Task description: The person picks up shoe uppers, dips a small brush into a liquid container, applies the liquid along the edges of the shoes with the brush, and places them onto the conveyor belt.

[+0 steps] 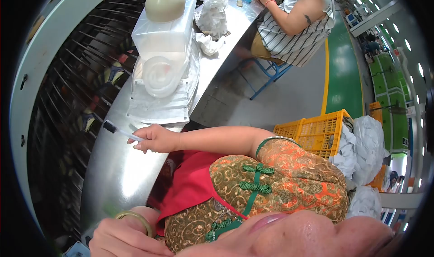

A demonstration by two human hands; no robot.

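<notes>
My right hand [156, 138] is closed around the pale handle of a small brush [120, 130], its black bristles pointing away over the metal table [108, 166]. Low in the view and close to the camera, my left hand [126, 239] has its fingers curled; what they hold, if anything, is hidden. A yellowish bangle [135, 221] circles that wrist. Beyond the brush, flat white packs [158, 105] lie stacked with a clear round plastic lid [160, 78] on top. A translucent box [162, 35] with a beige rounded container [165, 4] on it stands farther along.
Crumpled white wrapping [212, 15] lies farther up the table. Dark metal rods [68, 90] run along its far side. Another person [294, 26] sits on a blue-framed stool [266, 74]. Yellow crates [316, 130] and white bags [368, 148] stand behind me.
</notes>
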